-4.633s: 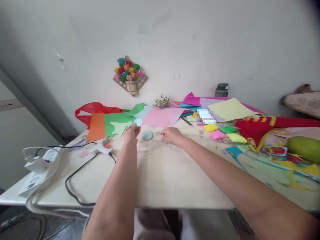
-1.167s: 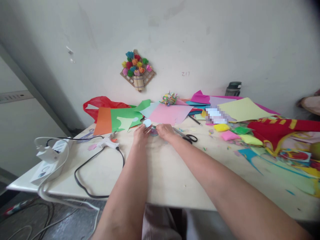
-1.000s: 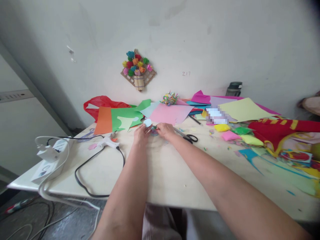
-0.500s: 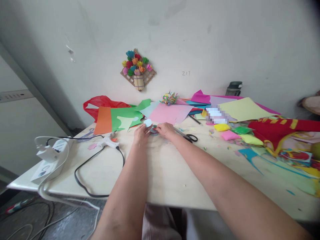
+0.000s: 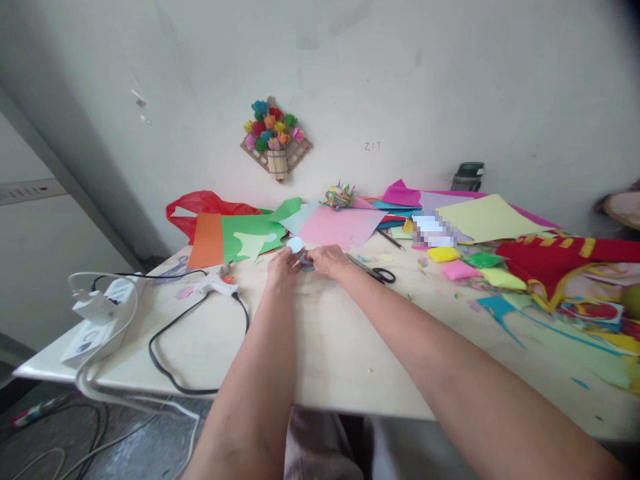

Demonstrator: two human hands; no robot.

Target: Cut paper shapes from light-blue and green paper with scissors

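Observation:
My left hand is at the far middle of the table, its fingers closed at a pale blue paper circle that shows above the fingertips. Close on its right, my right hand is bent with the fingers drawn together. Between the two hands shows part of a small grey-blue round piece, mostly covered by fingers. Whatever the right fingertips pinch is hidden. Black-handled scissors lie just right of my right wrist, their blades partly behind it.
To the left are a white glue gun with a black cord and a power strip. Green paper, orange paper and pink paper lie behind my hands. Colourful packets and red fabric lie right.
My right hand has shifted slightly left, nearer my left fingers, and turned over the small piece. A red and green bit at its fingertips is now covered. The left hand stays put.

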